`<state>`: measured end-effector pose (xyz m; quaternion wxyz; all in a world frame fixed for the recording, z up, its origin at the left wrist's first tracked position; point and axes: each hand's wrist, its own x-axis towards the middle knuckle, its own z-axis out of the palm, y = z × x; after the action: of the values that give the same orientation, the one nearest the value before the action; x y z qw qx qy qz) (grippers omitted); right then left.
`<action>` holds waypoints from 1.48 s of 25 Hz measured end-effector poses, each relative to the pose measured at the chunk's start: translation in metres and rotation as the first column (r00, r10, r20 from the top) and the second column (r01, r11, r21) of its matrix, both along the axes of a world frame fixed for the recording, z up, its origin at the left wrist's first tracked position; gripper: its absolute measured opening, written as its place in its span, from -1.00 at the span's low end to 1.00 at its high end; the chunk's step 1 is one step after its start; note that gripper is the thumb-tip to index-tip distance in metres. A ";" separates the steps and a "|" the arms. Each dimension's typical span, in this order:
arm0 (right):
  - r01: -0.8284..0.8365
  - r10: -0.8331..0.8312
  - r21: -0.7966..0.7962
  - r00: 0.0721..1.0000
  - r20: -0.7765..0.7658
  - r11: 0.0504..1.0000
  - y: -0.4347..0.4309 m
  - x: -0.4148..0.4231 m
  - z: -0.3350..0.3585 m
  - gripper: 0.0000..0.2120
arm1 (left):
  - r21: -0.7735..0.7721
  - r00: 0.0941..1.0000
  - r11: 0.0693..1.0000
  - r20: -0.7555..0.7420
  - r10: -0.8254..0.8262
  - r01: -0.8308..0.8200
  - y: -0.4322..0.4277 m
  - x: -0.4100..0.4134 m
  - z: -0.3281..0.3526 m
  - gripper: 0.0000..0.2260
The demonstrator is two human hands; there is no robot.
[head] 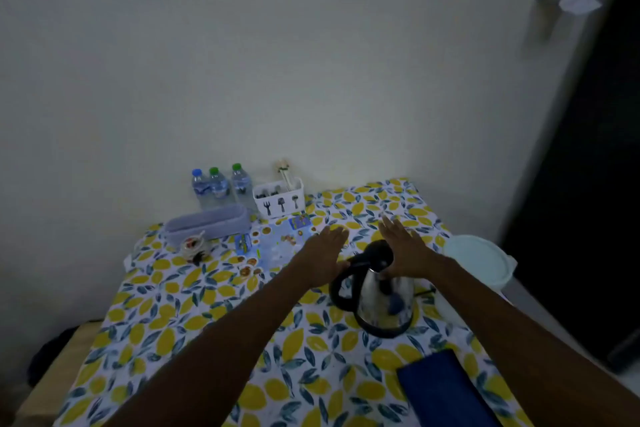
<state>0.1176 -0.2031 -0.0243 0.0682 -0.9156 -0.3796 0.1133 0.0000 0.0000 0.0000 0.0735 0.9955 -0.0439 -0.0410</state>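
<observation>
1. The kettle [384, 302] stood upright on the lemon cloth [207, 305], with its black lid [379, 253] on top and its black handle [337, 291] on its left side
2. The left hand [327, 248] was just left of the kettle's lid, flat and open with straight fingers, and it held nothing
3. Its thumb lay by the top of the handle, but I could not tell if it touched
4. The right hand [403, 246] was just right of the lid, open too, with straight fingers that pointed away from the person
5. Its palm was right beside the lid, and I could not tell if it touched
6. The kettle's top sat between the two hands, and its shiny body was nearer to the person than both hands
7. Far behind the kettle and to its left, three bottles [218, 184] stood by the wall, with a white box [278, 201] of spoons and forks next to them
8. Left of the kettle were a picture sheet [277, 246], then a basket [209, 222] and a small jar [194, 246] farther off
9. A white tub [476, 260] sat near the kettle's right side, and a blue thing [446, 388] lay in front of the kettle, closer to the person
</observation>
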 end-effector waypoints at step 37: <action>0.053 0.071 0.473 0.968 -0.241 0.880 0.051 -0.179 -0.110 0.08 | -0.644 0.882 0.650 -0.086 0.464 -0.404 0.039 -0.189 -0.095 -0.66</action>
<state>-0.0614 -0.1518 -0.1348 0.3377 -0.8473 -0.3882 0.1319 -0.1891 0.0389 -0.0948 0.4164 0.8902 0.1810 0.0383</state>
